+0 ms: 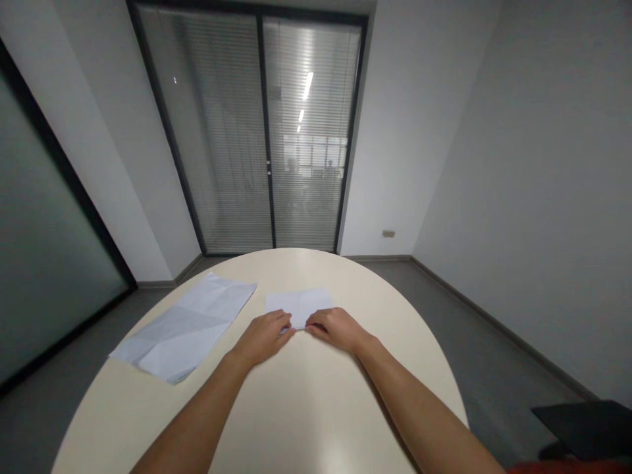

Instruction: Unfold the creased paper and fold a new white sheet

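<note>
A white sheet of paper (299, 301) lies on the round cream table (296, 408), its near edge between my two hands. My left hand (266, 334) pinches the near left part of this sheet, thumb toward me and fingers curled over the paper. On the near right part, my right hand (338, 327) does the same with bent fingers. A short stretch of the near edge shows between the fingertips. Both hands rest low at the tabletop, and they hide the sheet's near corners.
Larger creased white sheets (190, 326) lie at the table's left side. Beyond the far edge stand a glass partition with blinds (311, 131) and a grey wall (419, 118). A black object (587, 428), perhaps a chair, is at the lower right.
</note>
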The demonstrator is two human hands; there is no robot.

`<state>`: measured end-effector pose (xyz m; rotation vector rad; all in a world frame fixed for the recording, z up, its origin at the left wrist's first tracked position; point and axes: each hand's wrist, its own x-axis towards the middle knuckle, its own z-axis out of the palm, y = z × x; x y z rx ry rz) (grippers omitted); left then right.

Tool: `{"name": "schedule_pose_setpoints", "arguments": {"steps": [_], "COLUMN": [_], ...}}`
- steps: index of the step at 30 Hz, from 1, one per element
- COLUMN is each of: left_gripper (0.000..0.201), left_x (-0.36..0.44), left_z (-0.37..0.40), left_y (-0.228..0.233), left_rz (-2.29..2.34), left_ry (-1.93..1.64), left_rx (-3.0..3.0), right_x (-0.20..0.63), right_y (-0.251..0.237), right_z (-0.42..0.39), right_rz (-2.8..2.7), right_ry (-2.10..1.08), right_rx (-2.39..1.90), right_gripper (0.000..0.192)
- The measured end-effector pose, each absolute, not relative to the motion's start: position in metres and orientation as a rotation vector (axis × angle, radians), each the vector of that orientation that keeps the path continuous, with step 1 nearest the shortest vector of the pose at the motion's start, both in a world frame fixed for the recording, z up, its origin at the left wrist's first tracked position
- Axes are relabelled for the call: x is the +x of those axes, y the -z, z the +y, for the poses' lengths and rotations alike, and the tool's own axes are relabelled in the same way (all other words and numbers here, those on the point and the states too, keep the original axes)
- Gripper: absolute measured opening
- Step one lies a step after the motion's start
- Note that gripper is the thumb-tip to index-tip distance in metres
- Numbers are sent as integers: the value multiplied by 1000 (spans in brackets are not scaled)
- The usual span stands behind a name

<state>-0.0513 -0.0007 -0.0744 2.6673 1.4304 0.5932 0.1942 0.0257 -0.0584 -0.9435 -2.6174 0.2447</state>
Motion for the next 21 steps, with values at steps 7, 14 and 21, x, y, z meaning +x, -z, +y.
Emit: {"name": "schedule_pose_setpoints", "arguments": {"steps": [7, 14, 21], "left_gripper": [33, 32, 28], "left_x": [-52, -55, -58], "left_z": [1, -2, -5], "left_y": [74, 68, 60], "left_rz": [1483, 1422, 1454], "left_ry": [-587, -592, -724], "left_rx": [2656, 2644, 2525], "right_x": [206, 225, 242], "right_y": [61, 61, 70], "right_z": [31, 41, 52], "right_rz": [-2561, -2432, -2208], "right_ry": [-252, -419, -631], "right_rx": [-989, -1062, -1120], "right_gripper": [25, 27, 31]}}
